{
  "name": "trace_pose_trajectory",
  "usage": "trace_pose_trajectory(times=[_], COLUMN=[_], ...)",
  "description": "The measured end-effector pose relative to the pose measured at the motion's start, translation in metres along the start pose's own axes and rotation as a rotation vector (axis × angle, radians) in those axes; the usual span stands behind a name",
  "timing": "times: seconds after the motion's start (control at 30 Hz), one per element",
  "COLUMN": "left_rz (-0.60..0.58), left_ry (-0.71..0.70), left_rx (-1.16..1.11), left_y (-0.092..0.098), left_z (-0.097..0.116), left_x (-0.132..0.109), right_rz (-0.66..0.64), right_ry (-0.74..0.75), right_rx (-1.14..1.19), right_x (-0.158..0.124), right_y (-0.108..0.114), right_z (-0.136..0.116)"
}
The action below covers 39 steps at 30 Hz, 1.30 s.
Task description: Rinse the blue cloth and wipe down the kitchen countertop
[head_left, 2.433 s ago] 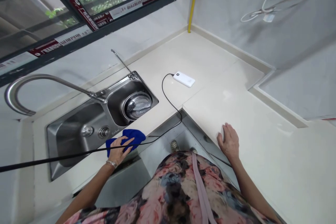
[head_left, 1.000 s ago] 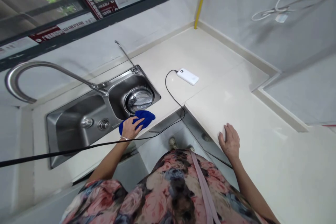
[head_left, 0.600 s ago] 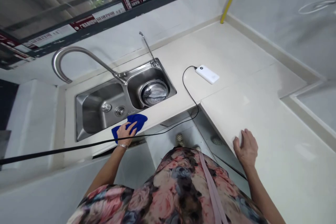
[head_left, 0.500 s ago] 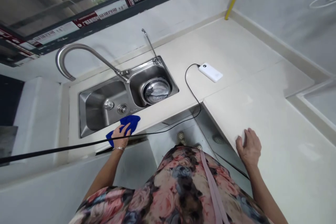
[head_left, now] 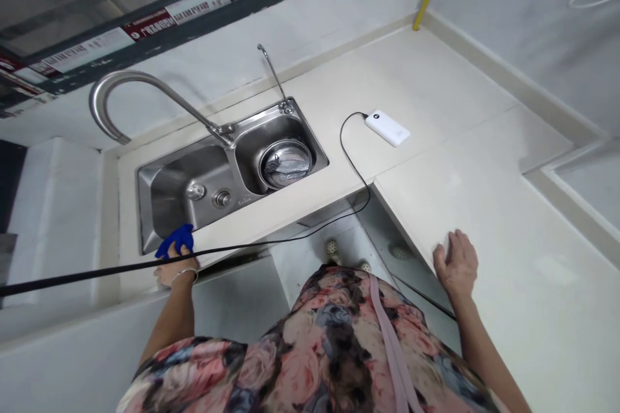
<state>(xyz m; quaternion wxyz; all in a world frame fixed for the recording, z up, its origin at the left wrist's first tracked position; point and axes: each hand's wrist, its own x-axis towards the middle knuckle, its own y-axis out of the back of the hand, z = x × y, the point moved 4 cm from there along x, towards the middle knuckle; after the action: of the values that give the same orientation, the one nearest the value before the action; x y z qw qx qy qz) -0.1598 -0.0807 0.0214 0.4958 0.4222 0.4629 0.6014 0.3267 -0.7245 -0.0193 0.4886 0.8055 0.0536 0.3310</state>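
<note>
A blue cloth [head_left: 177,242] lies bunched under the fingers of my left hand [head_left: 175,266], at the front left corner of the double-bowl steel sink [head_left: 167,171]. My left hand presses the cloth on the counter rim there, and a black cable crosses in front of the wrist. My right hand [head_left: 458,264] rests on the pale countertop [head_left: 513,232] to the right, near its inner edge. Its fingers lie flat, the thumb is apart, and it holds nothing.
A tall curved faucet [head_left: 159,87] and a thin small tap [head_left: 272,71] rise behind the sink. A steel strainer basin [head_left: 285,164] sits in the right bowl. A white power bank [head_left: 387,128] lies on the counter, its black cable [head_left: 310,235] running across the cabinet opening.
My left hand has moved left along the sink's front rim with the blue cloth, to the front left corner. My right hand stays at the same place on the counter.
</note>
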Motion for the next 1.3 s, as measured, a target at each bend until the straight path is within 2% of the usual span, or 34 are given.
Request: trace_pose_trajectory(times=[0.07, 0.13, 0.27, 0.4, 0.63, 0.83, 0.93, 1.1, 1.2, 1.3], left_rz=[0.041, 0.044, 0.036, -0.052, -0.156, -0.257, -0.293, -0.272, -0.301, -0.338], left_ry=[0.019, -0.068, -0.411, -0.771, -1.221, -1.561, -1.63, -1.588, -1.578, -1.609], left_rx=[-0.009, 0.017, 0.062, 0.089, 0.088, 0.075, 0.064, 0.032, -0.016, -0.055], left_y=[-0.001, -0.002, -0.005, -0.018, -0.042, -0.058, -0.065, -0.073, -0.073, -0.07], left_z=[0.01, 0.022, 0.05, 0.088, 0.169, 0.224, 0.256, 0.302, 0.305, 0.284], left_x=[-0.006, -0.022, -0.068, -0.1, -0.119, -0.129, -0.142, -0.168, -0.169, -0.158], right_rz=[-0.007, -0.017, -0.025, -0.026, -0.017, -0.025, -0.024, -0.011, 0.0, 0.0], right_ry=[0.0, -0.01, -0.025, -0.026, -0.058, -0.081, -0.09, -0.075, -0.054, -0.045], right_rx=[-0.003, -0.005, -0.01, -0.014, -0.022, -0.017, -0.021, -0.039, -0.045, -0.042], right_x=[0.001, 0.002, 0.001, 0.0, 0.001, 0.003, 0.003, 0.003, 0.004, 0.004], right_y=[0.001, 0.001, 0.0, -0.001, -0.002, -0.001, -0.002, -0.002, 0.0, 0.0], right_z=[-0.002, -0.002, -0.001, 0.0, -0.003, -0.007, -0.008, -0.008, -0.008, -0.008])
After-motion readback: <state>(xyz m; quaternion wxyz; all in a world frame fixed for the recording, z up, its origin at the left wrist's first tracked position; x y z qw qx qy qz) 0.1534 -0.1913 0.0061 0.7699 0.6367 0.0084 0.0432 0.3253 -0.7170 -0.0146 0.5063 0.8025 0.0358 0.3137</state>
